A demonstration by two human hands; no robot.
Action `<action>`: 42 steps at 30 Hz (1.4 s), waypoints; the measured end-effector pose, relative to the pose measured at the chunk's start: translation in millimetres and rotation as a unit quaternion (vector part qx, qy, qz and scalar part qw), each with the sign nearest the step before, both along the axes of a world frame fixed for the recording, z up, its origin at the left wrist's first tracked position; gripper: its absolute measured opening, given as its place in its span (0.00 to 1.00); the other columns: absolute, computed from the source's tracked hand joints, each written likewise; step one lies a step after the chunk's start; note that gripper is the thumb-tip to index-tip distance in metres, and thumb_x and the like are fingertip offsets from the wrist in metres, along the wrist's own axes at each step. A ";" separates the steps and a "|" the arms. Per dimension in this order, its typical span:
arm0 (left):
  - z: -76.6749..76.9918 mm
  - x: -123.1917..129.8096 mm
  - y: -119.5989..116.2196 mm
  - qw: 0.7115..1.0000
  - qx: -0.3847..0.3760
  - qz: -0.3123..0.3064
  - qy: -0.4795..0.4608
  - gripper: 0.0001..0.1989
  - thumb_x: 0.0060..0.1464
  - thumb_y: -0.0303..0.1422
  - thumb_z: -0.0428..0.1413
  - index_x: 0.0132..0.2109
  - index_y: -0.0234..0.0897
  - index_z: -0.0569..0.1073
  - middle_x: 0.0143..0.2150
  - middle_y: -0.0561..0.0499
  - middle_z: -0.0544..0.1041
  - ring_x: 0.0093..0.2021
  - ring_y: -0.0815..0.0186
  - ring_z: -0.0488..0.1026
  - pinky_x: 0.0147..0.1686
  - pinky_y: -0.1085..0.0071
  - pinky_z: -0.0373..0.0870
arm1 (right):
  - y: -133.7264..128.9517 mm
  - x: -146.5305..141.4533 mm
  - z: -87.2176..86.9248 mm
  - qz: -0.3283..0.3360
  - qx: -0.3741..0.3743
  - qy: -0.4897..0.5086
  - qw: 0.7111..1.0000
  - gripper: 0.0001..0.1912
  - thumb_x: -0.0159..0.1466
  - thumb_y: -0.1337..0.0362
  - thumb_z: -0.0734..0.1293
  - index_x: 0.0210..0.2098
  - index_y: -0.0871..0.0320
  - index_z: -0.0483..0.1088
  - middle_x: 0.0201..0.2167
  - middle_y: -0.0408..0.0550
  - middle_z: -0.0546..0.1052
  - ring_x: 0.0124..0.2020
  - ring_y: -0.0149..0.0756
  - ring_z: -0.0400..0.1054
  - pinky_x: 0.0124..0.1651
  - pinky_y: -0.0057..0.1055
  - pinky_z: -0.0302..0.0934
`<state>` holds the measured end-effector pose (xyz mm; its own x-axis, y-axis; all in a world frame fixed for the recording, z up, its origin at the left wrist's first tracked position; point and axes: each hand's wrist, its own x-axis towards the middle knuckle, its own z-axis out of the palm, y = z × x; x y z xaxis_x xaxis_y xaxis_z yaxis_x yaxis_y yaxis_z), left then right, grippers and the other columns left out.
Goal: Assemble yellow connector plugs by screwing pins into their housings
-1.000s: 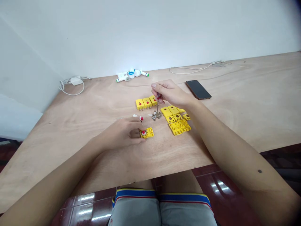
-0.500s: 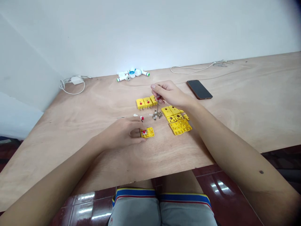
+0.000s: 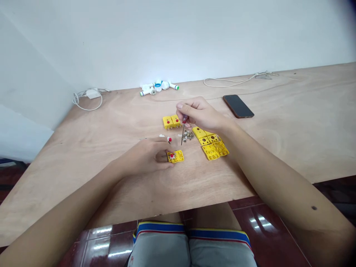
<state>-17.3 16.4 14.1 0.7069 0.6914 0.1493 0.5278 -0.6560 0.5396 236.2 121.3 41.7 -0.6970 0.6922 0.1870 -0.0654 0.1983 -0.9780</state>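
My right hand (image 3: pixel 198 115) pinches a small red-handled screwdriver (image 3: pixel 183 129) upright, its steel tip close to a heap of small metal screws (image 3: pixel 188 135). My left hand (image 3: pixel 147 156) rests on the plywood table (image 3: pixel 105 122), fingertips gripping the left edge of an open yellow plastic connector housing (image 3: pixel 176 156) with a red and white piece in it. Beyond the left fingers stands a small red-tipped white part (image 3: pixel 169 139). Two closed yellow connectors with metal pins (image 3: pixel 171 122) lie behind the screwdriver, and several open yellow housings (image 3: pixel 213 148) lie right of it.
A black smartphone (image 3: pixel 238 106) lies face-up at the right rear. White pipe fittings (image 3: pixel 158 86) sit by the wall. A white charger with cable (image 3: pixel 91 94) lies at the back left, and another white cable (image 3: pixel 236 81) at the back right.
My right hand and the screwdriver have shifted left and down, nearer the screws, and the hand now hides a third closed connector. My left hand stays on the housing.
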 end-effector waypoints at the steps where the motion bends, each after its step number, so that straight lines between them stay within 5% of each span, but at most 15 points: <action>1: 0.5 -0.1 0.2 1.000 -0.006 0.001 -0.002 0.15 0.67 0.41 0.68 0.57 0.43 0.84 0.50 0.46 0.85 0.51 0.57 0.82 0.46 0.64 0.77 | -3.5 -2.9 -0.1 0.020 0.001 -0.005 1.000 0.27 0.73 0.39 0.73 0.32 0.56 0.73 0.25 0.39 0.69 0.23 0.27 0.65 0.25 0.29 0.56; 5: 6.6 -4.0 1.9 0.999 -0.027 0.003 -0.021 0.20 0.63 0.46 0.72 0.56 0.41 0.84 0.50 0.46 0.84 0.45 0.60 0.81 0.40 0.67 0.75 | -15.3 -11.0 2.5 0.027 0.030 -0.007 0.999 0.31 0.74 0.36 0.70 0.29 0.55 0.70 0.25 0.40 0.69 0.23 0.27 0.64 0.26 0.30 0.55; 8: 15.7 -9.9 2.7 0.999 -0.025 0.000 -0.025 0.14 0.65 0.44 0.70 0.50 0.39 0.83 0.42 0.49 0.82 0.38 0.65 0.76 0.34 0.70 0.70 | -18.7 -8.7 9.6 0.022 0.107 -0.021 0.994 0.31 0.78 0.39 0.66 0.28 0.54 0.65 0.26 0.40 0.67 0.27 0.29 0.64 0.32 0.32 0.57; 13: 25.6 -15.2 1.7 0.999 -0.031 -0.012 -0.009 0.07 0.70 0.33 0.60 0.42 0.38 0.82 0.39 0.49 0.80 0.34 0.67 0.73 0.32 0.71 0.68 | -17.9 -1.6 16.1 0.132 0.258 -0.221 0.931 0.16 0.73 0.53 0.74 0.35 0.57 0.79 0.33 0.44 0.77 0.34 0.33 0.67 0.40 0.34 0.59; 18: 18.7 -13.3 3.4 0.999 -0.019 -0.031 -0.002 0.07 0.70 0.32 0.60 0.44 0.38 0.84 0.41 0.48 0.82 0.34 0.68 0.74 0.32 0.71 0.68 | -20.9 -7.7 10.5 0.190 0.225 -0.307 0.905 0.12 0.62 0.57 0.82 0.40 0.56 0.84 0.38 0.45 0.81 0.39 0.37 0.72 0.41 0.34 0.59; 24: 12.0 -7.3 4.6 0.998 0.000 -0.059 -0.018 0.12 0.74 0.35 0.58 0.48 0.40 0.86 0.47 0.43 0.85 0.39 0.63 0.81 0.35 0.69 0.75 | -23.1 -12.7 2.8 0.199 0.234 -0.335 0.891 0.10 0.63 0.60 0.82 0.35 0.57 0.81 0.31 0.41 0.77 0.32 0.34 0.68 0.36 0.33 0.56; 34: 4.7 -7.3 6.9 0.996 0.033 -0.074 0.022 0.11 0.74 0.31 0.57 0.49 0.40 0.85 0.52 0.44 0.86 0.48 0.58 0.85 0.46 0.64 0.80 | -24.9 -12.0 2.8 0.203 0.224 -0.347 0.888 0.11 0.65 0.61 0.81 0.35 0.58 0.76 0.34 0.42 0.79 0.33 0.34 0.69 0.35 0.33 0.58; 39: 4.2 -9.5 4.4 0.991 0.086 -0.084 0.051 0.14 0.77 0.33 0.53 0.58 0.41 0.83 0.58 0.42 0.86 0.57 0.55 0.85 0.56 0.60 0.82 | -23.7 -12.3 -1.0 0.202 0.209 -0.349 0.891 0.12 0.65 0.61 0.80 0.36 0.58 0.76 0.34 0.43 0.79 0.33 0.34 0.70 0.35 0.33 0.59; 42: 4.2 -9.6 3.3 0.988 0.112 -0.085 0.061 0.15 0.78 0.33 0.52 0.60 0.40 0.82 0.59 0.41 0.86 0.55 0.55 0.86 0.54 0.60 0.83 | -22.9 -13.3 -2.0 0.201 0.208 -0.347 0.892 0.12 0.64 0.61 0.81 0.35 0.57 0.76 0.33 0.42 0.78 0.33 0.34 0.70 0.35 0.33 0.59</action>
